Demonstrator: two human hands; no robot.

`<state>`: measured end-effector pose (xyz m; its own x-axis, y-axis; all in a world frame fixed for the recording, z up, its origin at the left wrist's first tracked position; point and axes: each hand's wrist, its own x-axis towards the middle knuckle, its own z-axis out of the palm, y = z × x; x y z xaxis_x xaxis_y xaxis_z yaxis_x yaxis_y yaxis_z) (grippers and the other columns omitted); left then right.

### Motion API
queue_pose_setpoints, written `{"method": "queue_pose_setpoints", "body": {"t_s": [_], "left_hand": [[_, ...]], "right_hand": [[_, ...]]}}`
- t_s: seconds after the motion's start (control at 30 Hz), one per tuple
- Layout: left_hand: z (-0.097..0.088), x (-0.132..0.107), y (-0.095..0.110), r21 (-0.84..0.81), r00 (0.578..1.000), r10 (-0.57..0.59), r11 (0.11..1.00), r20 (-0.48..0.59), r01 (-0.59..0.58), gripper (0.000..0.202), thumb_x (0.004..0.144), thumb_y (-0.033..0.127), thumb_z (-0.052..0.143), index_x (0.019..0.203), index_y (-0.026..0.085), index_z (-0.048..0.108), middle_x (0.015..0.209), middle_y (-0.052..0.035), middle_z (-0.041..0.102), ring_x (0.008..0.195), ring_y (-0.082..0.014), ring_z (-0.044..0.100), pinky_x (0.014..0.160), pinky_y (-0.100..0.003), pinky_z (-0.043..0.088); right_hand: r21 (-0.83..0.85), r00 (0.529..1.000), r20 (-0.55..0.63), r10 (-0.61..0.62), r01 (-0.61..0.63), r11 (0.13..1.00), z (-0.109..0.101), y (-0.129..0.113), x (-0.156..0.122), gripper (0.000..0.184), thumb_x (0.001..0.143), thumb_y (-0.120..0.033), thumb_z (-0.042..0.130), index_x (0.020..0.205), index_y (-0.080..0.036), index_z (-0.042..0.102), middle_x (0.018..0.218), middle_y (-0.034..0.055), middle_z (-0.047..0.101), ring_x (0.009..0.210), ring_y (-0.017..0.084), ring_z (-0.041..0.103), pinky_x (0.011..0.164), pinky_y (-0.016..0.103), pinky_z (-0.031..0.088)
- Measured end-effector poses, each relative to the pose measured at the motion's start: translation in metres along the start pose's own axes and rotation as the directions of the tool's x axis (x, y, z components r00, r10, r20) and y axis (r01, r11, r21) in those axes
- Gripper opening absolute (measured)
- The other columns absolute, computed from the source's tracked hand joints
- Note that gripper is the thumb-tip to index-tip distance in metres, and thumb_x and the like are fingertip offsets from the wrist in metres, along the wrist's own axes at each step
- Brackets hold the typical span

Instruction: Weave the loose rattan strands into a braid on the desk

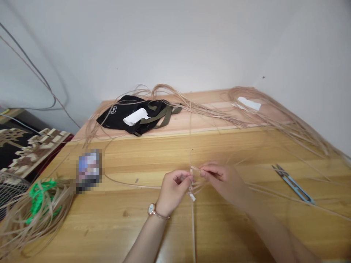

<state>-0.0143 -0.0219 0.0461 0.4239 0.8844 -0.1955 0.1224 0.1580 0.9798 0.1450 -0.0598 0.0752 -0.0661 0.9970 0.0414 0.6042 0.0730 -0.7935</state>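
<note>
Grip: left hand (172, 191) and right hand (222, 179) both pinched shut on the cane strands (192, 226), fingertips almost meeting
Strands: long axis runs far-to-near over the wooden table (131, 226)
Nearer: left hand, right at the crossing

The flat cane strands (193, 233) look matt, dry and faintly fibrous. The tabletop (131, 162) is wood under a smooth, glossy varnish, while the board (189, 120) behind it is paler wood with a softer sheen. The black bag (115, 117) is matt cloth, with olive webbing straps (164, 117) and a white paper sheet (136, 117) lying on it. The thread snips (294, 188) combine bright metal with a blue coating. The wristwatch (151, 209) has a polished rose-gold metal case and bracelet.
</note>
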Motion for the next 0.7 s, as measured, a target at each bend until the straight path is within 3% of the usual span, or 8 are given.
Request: {"method": "queue_pose_setpoints", "body": {"t_s": [0.3,0.53,0.7], "left_hand": [[-0.001,-0.001,-0.002,0.116,0.998,0.059,0.991,0.023,-0.062,0.019,0.071,0.029,0.056,0.071,0.011,0.061,0.061,-0.0043,0.061,0.055,-0.0114,0.052,0.053,-0.021,0.041],[-0.002,-0.003,-0.002,0.133,0.996,0.076,0.988,0.041,-0.081,0.018,0.072,0.028,0.056,0.071,0.011,0.061,0.062,-0.004,0.06,0.056,-0.0109,0.05,0.054,-0.021,0.039],[-0.001,-0.002,-0.002,0.094,0.996,0.084,0.992,0.041,-0.087,0.019,0.071,0.029,0.057,0.073,0.011,0.062,0.062,-0.0043,0.061,0.057,-0.0112,0.051,0.055,-0.021,0.04]], "right_hand": [[-0.204,0.996,0.049,0.069,-0.057,0.977,-0.008,-0.005,0.002,0.025,0.081,-0.023,0.042,0.07,-0.017,0.063,0.064,0.0009,0.056,0.062,0.011,0.049,0.057,0.021,0.031],[-0.184,0.993,0.117,0.026,-0.004,0.983,-0.013,-0.007,0.001,0.025,0.082,-0.023,0.042,0.07,-0.017,0.063,0.062,-0.0008,0.055,0.06,0.009,0.047,0.055,0.019,0.028],[-0.21,0.985,0.172,-0.019,0.055,0.976,-0.015,-0.006,0.004,0.026,0.081,-0.02,0.044,0.059,-0.014,0.057,0.055,-0.0017,0.05,0.055,0.007,0.042,0.053,0.019,0.025]]}}
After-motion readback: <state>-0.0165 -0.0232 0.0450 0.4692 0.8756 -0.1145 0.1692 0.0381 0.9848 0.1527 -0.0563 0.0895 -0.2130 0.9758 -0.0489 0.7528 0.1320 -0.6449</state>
